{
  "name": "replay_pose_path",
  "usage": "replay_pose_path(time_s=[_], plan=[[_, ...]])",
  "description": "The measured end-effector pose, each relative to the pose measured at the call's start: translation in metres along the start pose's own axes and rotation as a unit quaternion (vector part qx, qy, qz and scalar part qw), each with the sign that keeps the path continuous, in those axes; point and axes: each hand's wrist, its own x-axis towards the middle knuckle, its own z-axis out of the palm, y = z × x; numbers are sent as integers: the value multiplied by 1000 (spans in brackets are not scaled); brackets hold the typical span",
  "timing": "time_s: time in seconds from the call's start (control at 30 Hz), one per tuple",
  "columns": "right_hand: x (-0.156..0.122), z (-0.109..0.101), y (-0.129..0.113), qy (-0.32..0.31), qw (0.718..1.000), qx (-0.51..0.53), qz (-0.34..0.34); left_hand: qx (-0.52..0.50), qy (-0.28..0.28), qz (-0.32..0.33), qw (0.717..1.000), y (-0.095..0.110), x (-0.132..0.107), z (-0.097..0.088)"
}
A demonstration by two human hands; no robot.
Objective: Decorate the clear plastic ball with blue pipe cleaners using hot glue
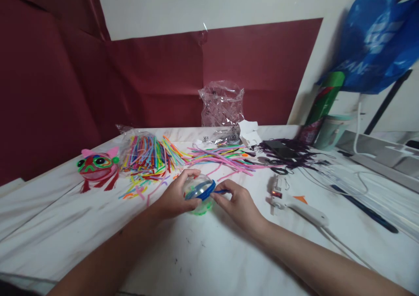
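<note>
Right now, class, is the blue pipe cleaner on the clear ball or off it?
On: the blue pipe cleaner curves across the clear ball, its tail pinched by the right hand.

Soft, rather dim indoor light, seemingly from above, brightest on the pale wall [262,3] and the middle of the white tabletop [196,265]. Dark red paper [153,77] sinks into gloom beyond the tabletop's left edge. Hazy grey shadows lie under both forearms [124,239] toward the near edge. White glints dot the crinkled plastic bag [222,104] at the far edge; paler reflections wash the clear ball [198,184]. Wide-angle stretching enlarges the outer areas. Above the far right corner, the blue bag [369,38] looks smeared, its lettering blurred.
</note>
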Motion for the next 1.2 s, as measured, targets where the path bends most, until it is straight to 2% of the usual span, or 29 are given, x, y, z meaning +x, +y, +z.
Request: replay_pose_path(time_s=[0.2,0.53,0.73,0.97,1.2], plan=[[-1,1,0,-3,999,47,21,22,21,5,1000,3,0,3],[1,4,3,-12,993,98,63,-6,-3,14,1000,-1,-1,0],[2,4,3,-7,992,105,74,-11,-34,-29,999,4,-1,-5],[1,7,2,-10,988,135,78,28,20,-41,999,15,0,1],[1,7,3,-18,981,163,100,-14,4,-42,999,10,-1,-3]])
